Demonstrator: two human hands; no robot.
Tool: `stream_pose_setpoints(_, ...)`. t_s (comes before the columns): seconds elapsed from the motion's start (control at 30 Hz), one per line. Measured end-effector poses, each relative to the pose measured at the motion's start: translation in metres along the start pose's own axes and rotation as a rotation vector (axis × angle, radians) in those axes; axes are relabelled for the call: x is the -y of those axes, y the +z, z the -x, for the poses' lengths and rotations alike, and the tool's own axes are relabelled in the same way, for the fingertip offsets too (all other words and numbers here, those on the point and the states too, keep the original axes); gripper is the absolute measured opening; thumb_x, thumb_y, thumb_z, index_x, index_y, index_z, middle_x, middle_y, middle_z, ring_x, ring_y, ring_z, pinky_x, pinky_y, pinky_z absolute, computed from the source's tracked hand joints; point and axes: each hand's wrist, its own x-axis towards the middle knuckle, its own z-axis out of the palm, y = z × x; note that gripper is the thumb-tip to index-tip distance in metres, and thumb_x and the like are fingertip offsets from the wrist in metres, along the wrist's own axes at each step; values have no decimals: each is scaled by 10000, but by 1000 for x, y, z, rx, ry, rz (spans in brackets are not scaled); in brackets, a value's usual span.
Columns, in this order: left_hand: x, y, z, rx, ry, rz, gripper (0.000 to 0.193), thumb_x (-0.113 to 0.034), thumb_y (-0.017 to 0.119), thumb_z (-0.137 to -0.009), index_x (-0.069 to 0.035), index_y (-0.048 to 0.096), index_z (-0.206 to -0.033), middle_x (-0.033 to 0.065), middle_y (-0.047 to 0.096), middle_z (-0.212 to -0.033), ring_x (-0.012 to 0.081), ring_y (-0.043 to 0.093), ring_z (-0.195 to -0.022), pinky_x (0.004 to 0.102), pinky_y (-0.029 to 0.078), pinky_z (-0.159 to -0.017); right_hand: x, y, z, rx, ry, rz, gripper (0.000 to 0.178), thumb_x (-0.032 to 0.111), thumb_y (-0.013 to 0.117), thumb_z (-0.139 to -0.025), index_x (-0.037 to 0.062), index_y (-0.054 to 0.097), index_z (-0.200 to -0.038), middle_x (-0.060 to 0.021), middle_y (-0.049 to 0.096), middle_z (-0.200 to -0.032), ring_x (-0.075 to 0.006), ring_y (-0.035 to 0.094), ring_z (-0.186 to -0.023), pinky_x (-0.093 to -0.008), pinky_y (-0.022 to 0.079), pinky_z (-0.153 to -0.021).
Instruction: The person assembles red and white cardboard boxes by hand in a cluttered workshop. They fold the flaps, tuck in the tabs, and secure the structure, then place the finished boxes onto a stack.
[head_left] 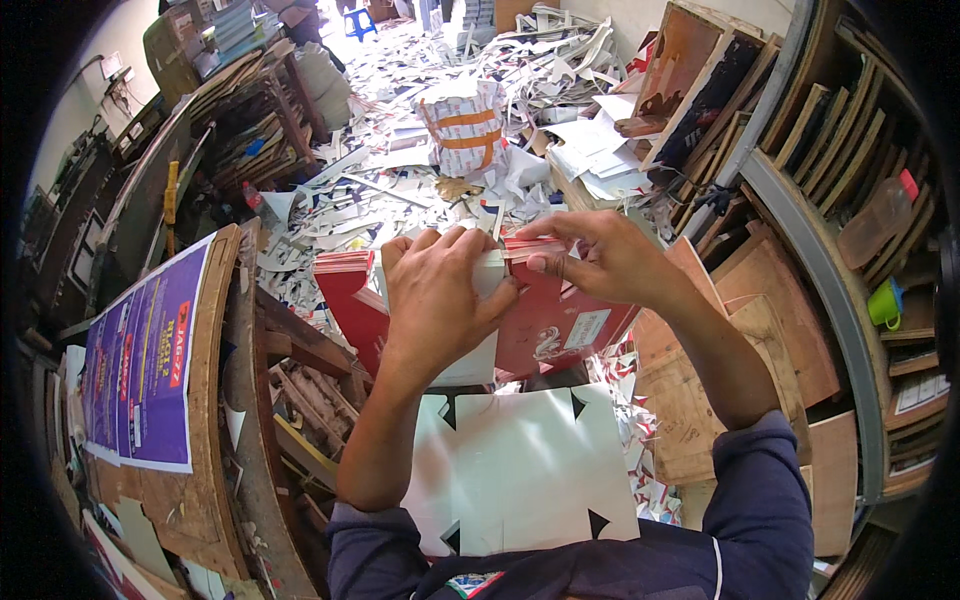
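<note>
In front of me stands a thick stack of red-and-white die-cut cardboard sheets (528,320), held on edge with its notched upper edges facing me. My left hand (440,290) is closed over the top of the stack at its middle, thumb bent toward the right. My right hand (600,258) pinches the upper edge of the red part, just right of the left hand, with thumb and forefinger. Nearer my body lies a white cardboard blank (525,465) with dark notches near its corners. The lower side of the upright stack is partly hidden.
Paper and card offcuts (370,200) cover the floor ahead, around a full white sack (465,130) with orange bands. On the left stands a wooden board with a purple poster (150,350). Wooden panels (730,400) lean at right beside a metal-framed shelf (850,290).
</note>
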Motion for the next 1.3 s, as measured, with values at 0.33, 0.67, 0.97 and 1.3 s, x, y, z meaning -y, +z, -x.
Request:
stream_pose_setpoints(0.33, 17, -9, -5, 80, -9, 146, 517, -312, 766, -800, -109, 607, -1248, 160, 696, -1140, 335, 634, -1114, 440, 373, -1036, 2, 41, 19, -476, -250, 555, 271, 219, 765, -869, 173, 752, -1135, -18, 695, -1103, -233, 617, -1056, -463, 426, -950)
stream_pose_setpoints(0.67, 19, -16, -9, 151, 16, 69, 573, -341, 815, -752, -106, 536, -1194, 161, 663, -1120, 358, 632, -1105, 464, 385, -1028, 1, 47, 28, -510, -333, 642, 341, 189, 783, -845, 122, 737, -1176, -62, 727, -1116, -248, 654, -1012, -451, 445, -967)
stream_pose_setpoints(0.97, 16, -21, -14, 214, 0, 43, 461, -390, 798, -731, -171, 674, -1117, 131, 636, -1205, 325, 605, -1167, 498, 389, -1019, 14, 36, 31, -442, -372, 434, 240, 183, 797, -842, 114, 730, -1063, -52, 702, -929, -239, 677, -892, -424, 459, -835)
stream_pose_setpoints(1.3, 12, -10, -8, 138, 38, 37, 213, -345, 780, -755, -179, 802, -887, 9, 665, -1248, 269, 601, -1204, 706, 161, -1176, 15, 28, 11, -304, -78, 114, 137, 197, 752, -885, 69, 743, -932, -122, 736, -858, -284, 723, -815, -408, 542, -742)
